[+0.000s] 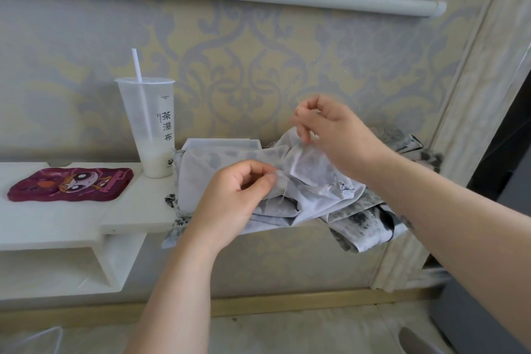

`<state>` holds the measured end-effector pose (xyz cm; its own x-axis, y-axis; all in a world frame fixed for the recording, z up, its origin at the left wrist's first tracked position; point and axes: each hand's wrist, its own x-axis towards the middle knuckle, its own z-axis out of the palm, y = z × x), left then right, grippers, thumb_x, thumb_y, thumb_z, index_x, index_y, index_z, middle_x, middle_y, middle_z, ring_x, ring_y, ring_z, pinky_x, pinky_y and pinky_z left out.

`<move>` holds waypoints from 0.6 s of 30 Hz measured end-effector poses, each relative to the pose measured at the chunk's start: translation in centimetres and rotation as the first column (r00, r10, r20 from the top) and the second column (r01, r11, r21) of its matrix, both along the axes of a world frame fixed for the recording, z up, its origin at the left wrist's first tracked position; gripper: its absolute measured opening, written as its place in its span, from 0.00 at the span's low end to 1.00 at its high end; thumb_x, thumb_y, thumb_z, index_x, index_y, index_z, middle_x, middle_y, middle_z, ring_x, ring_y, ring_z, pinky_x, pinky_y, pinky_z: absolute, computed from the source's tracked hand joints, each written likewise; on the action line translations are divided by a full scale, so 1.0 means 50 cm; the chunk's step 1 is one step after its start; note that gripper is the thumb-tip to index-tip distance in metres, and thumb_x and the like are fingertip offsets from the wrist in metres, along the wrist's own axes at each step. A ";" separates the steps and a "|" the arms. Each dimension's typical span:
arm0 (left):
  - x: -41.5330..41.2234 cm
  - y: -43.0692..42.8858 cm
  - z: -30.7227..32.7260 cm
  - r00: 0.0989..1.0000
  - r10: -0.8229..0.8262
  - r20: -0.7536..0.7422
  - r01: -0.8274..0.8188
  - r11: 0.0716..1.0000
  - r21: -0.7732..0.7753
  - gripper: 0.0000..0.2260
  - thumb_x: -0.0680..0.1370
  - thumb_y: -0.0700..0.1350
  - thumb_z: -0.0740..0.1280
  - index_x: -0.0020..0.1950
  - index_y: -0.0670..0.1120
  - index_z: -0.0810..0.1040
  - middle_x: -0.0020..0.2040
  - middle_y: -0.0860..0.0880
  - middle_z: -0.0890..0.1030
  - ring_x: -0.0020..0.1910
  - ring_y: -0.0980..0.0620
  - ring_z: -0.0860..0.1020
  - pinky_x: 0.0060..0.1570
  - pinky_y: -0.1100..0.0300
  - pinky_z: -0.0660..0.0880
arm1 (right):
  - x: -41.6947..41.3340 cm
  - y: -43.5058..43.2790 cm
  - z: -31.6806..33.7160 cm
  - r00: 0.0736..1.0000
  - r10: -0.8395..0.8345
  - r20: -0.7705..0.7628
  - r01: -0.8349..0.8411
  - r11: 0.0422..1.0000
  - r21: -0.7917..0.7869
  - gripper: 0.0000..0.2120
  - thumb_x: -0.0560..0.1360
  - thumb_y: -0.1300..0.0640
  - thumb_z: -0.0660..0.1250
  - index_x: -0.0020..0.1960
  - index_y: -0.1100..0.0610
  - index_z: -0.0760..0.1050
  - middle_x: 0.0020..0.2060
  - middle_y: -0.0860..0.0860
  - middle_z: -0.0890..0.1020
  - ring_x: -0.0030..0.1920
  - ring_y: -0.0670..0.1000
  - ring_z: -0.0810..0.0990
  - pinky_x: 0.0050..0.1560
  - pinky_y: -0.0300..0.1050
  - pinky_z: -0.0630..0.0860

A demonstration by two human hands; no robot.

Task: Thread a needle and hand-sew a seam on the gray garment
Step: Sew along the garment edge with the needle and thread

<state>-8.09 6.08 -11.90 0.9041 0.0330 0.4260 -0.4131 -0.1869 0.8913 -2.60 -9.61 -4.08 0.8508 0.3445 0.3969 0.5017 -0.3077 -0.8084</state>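
The gray garment (pixel 310 198), pale gray with darker blotches, lies bunched on the right end of a white wall shelf (pixel 57 221) and hangs over its front edge. My left hand (pixel 232 198) pinches a fold of the fabric between thumb and forefinger; a loose thread dangles just below that pinch. My right hand (pixel 330 129) is raised above the cloth with its fingertips closed on the garment's upper edge. Whether it also holds a needle is too small to tell.
A tall plastic cup (pixel 149 129) with a white straw and a little milky drink stands on the shelf left of the garment. A maroon cartoon mat (pixel 71 184) lies further left. A white box (pixel 221 142) sits behind the cloth against the patterned wall.
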 end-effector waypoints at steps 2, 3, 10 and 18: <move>0.000 0.002 -0.001 1.000 -0.001 -0.001 0.001 1.000 -0.001 0.06 0.78 0.42 0.66 0.43 0.49 0.81 0.36 0.57 0.82 0.39 0.63 0.78 0.42 0.73 0.71 | -0.001 0.000 -0.004 0.971 -0.024 0.239 0.104 0.938 -0.331 0.08 0.81 0.57 0.56 0.43 0.49 0.67 0.34 0.42 0.82 0.35 0.39 0.77 0.53 0.41 0.71; 0.000 0.003 0.000 1.000 -0.001 0.000 0.001 1.000 0.000 0.06 0.78 0.41 0.66 0.43 0.48 0.81 0.36 0.57 0.82 0.39 0.62 0.78 0.42 0.73 0.72 | -0.003 0.001 -0.006 0.963 0.001 0.270 0.126 0.883 -0.452 0.09 0.81 0.56 0.56 0.43 0.48 0.67 0.37 0.39 0.83 0.40 0.36 0.76 0.66 0.50 0.62; 0.003 0.002 0.000 1.000 -0.003 -0.008 0.003 1.000 -0.013 0.06 0.78 0.42 0.66 0.44 0.49 0.81 0.38 0.57 0.83 0.40 0.62 0.79 0.42 0.73 0.71 | -0.014 -0.013 0.007 0.981 0.091 -0.173 -0.149 0.921 -0.360 0.06 0.81 0.57 0.58 0.48 0.55 0.72 0.24 0.47 0.70 0.25 0.42 0.71 0.34 0.34 0.69; 0.000 0.001 0.001 1.000 0.011 -0.002 -0.011 1.000 0.011 0.05 0.78 0.42 0.66 0.43 0.48 0.81 0.36 0.58 0.82 0.38 0.63 0.78 0.42 0.73 0.71 | 0.004 -0.001 -0.003 0.873 0.298 -0.386 -0.093 0.879 0.468 0.08 0.82 0.60 0.56 0.44 0.56 0.68 0.20 0.47 0.66 0.53 0.54 0.82 0.51 0.47 0.80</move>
<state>-8.09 6.14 -11.86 0.9044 0.0388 0.4249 -0.4095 -0.2012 0.8899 -2.42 -9.65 -4.25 0.9008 0.4080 0.1484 0.0797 0.1805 -0.9803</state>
